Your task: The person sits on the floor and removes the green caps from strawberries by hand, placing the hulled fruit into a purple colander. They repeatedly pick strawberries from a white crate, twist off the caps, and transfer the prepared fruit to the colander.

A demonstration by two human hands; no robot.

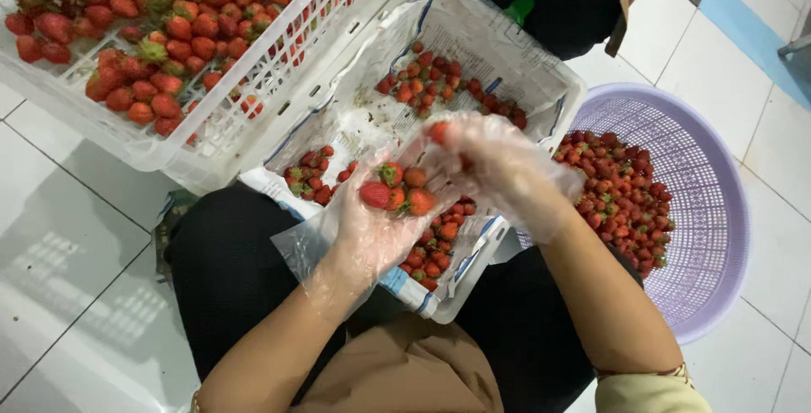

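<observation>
Sorting step in hand: left hand (380, 210) cups strawberries (397, 189) at frame centre; right hand (498, 164) pinches one berry (438, 132). Judged next: place it precisely.

Paper-lined tray (541, 75) at centre, resting on the person's lap, with strawberries scattered in it. Slatted crate (279, 67) of strawberries at far left, overlapping the tray's left edge. Round basket (718, 210) of strawberries on the floor (76, 252) at right. Both hands above the tray: left hand (380, 219) cupping strawberries (397, 189), right hand (498, 168) just beside it.
</observation>
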